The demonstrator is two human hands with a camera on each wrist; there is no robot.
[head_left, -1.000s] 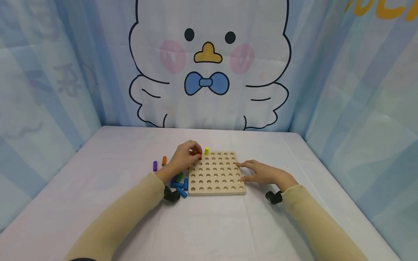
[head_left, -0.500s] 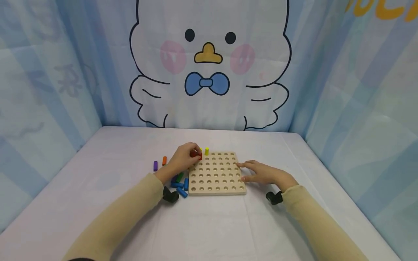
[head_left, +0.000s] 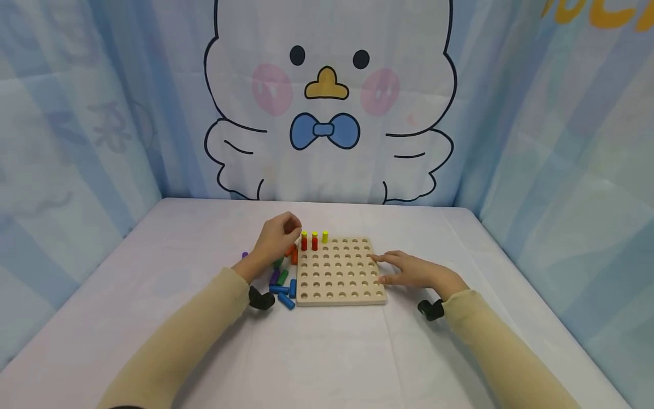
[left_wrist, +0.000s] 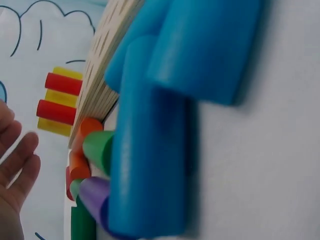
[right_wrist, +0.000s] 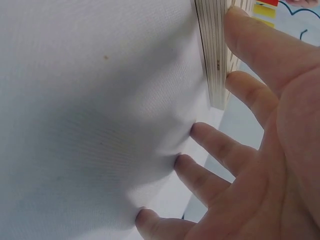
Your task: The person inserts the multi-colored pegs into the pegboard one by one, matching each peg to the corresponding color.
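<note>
A wooden peg board (head_left: 335, 279) with rows of round holes lies flat on the table. Three yellow pegs (head_left: 325, 237) stand along its far edge, and two red pegs (head_left: 314, 244) stand in front of the leftmost two. My left hand (head_left: 278, 236) hovers just left of the board's far corner; in the left wrist view its fingers (left_wrist: 17, 186) are loosely bent with nothing between them. On the board's right side rests my right hand (head_left: 409, 271), thumb and index fingertip at the edge. Its other fingertips touch the table in the right wrist view.
Loose pegs lie left of the board: blue pegs (head_left: 286, 301), green (head_left: 283, 278), purple (head_left: 275, 277) and orange pegs (head_left: 294, 257). Some are partly hidden by my left hand and wrist. A curtain with a cartoon bird (head_left: 327, 165) hangs behind the table.
My left hand pinched a red peg at the board's far left corner, let it go standing there beside the other red one, and moved away leftward. My right hand stays in place.
</note>
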